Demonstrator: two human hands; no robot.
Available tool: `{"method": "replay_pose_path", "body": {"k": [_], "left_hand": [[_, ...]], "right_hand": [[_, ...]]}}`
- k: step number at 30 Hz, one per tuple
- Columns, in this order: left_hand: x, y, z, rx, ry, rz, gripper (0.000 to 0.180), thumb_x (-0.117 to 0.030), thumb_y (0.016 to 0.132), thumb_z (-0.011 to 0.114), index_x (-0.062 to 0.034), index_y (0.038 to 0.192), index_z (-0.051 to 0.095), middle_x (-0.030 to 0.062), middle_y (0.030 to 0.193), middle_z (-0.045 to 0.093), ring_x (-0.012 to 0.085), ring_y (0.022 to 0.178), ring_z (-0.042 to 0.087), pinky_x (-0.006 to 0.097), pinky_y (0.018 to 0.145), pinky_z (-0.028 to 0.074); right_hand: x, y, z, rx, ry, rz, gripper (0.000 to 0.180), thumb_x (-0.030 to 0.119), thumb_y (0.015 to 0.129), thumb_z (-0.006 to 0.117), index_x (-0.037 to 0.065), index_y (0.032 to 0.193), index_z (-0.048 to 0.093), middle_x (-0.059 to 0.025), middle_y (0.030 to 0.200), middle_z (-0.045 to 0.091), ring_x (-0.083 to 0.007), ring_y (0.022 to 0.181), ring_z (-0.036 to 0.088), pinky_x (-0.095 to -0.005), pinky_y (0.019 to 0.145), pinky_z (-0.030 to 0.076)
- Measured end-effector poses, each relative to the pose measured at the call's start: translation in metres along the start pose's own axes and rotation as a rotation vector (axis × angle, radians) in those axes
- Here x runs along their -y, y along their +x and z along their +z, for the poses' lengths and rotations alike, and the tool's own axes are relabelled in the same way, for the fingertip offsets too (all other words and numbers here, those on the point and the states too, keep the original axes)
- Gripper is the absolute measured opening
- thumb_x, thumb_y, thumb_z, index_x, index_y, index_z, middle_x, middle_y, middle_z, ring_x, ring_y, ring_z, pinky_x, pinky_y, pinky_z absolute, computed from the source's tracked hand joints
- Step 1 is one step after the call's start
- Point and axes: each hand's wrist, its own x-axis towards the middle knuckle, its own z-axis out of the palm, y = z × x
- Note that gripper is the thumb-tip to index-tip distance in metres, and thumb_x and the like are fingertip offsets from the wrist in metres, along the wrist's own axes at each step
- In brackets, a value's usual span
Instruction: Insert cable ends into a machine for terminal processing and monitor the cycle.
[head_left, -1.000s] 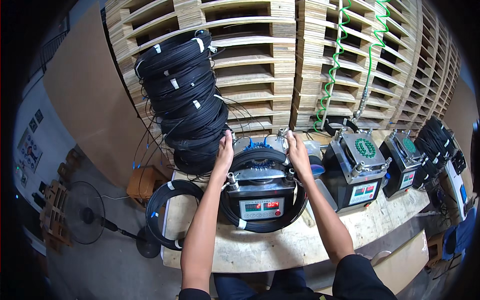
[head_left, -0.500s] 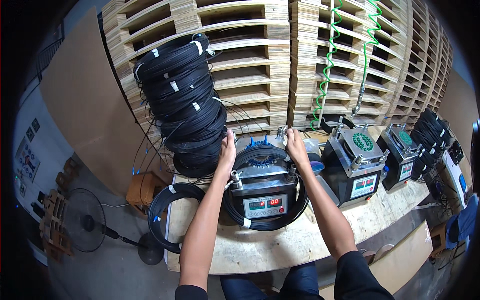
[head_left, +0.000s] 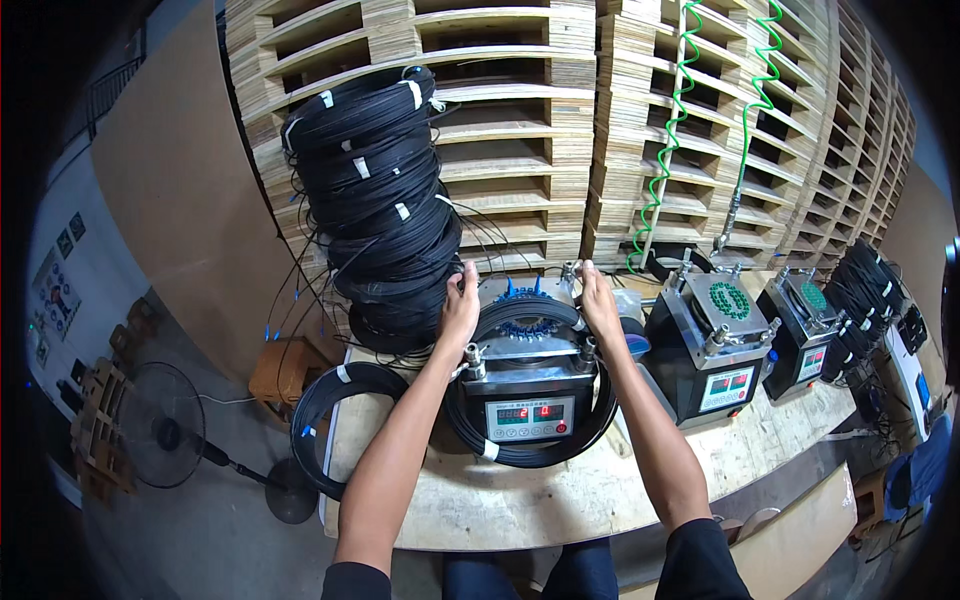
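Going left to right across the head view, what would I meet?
Fan head, loose coil, left hand, machine between the hands, right hand, second machine, third machine.

Machine top: bare metal, smooth, semi-gloss. Cable coil: plastic-lkg, slt sheen; wrap matt. Worktop: plywd, smooth-ish, scuffed. Pallets: raw wd, rough edges. Sleeve: cloth, matt.

Both visible sleeves are short and black. Forearms and hands are bare. Trousers are dark blue.
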Motion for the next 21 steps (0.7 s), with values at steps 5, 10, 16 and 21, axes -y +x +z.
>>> {"method": "replay_pose_path", "body": {"k": [5,10,16,21], "left_hand": [[0.005,0.004,-0.002,0.004,-0.033,0.049,0.092,-0.08,0.096,0.028,-0.0074,0.15,0.042,0.0241,0.148,0.05,0.0395,0.139,0.047,0.046,0.115,0.035],[0.011,0.01,-0.002,-0.009,-0.062,0.049,0.092,-0.079,0.097,0.029,-0.0054,0.15,0.044,0.0242,0.15,0.049,0.0389,0.141,0.044,0.045,0.116,0.033],[0.011,0.011,0.0,0.005,-0.041,0.013,0.099,-0.084,0.094,0.023,-0.0051,0.151,0.041,0.0253,0.151,0.047,0.0393,0.143,0.042,0.047,0.118,0.031],[0.017,0.016,-0.002,0.007,-0.032,0.063,0.1,-0.085,0.093,0.024,-0.0067,0.154,0.037,0.0259,0.153,0.045,0.0407,0.143,0.042,0.048,0.117,0.032]], "right_hand": [[0.002,-0.003,0.003,-0.031,0.001,-0.034,0.054,0.041,0.111,0.036,-0.006,0.106,0.062,-0.0299,0.098,0.067,-0.0469,0.097,0.063,-0.0493,0.085,0.048],[0.013,-0.005,0.002,-0.041,-0.129,0.113,0.062,0.046,0.11,0.034,-0.007,0.097,0.065,-0.0338,0.092,0.066,-0.0525,0.096,0.062,-0.0545,0.082,0.047],[0.017,-0.001,-0.004,0.078,-0.15,0.194,0.074,0.054,0.109,0.029,-0.007,0.1,0.069,-0.0345,0.093,0.067,-0.0505,0.098,0.064,-0.0512,0.088,0.048],[0.017,-0.005,0.003,0.035,0.07,0.091,0.082,0.06,0.108,0.026,-0.011,0.121,0.066,-0.0281,0.115,0.07,-0.037,0.116,0.064,-0.0394,0.104,0.044]]}}
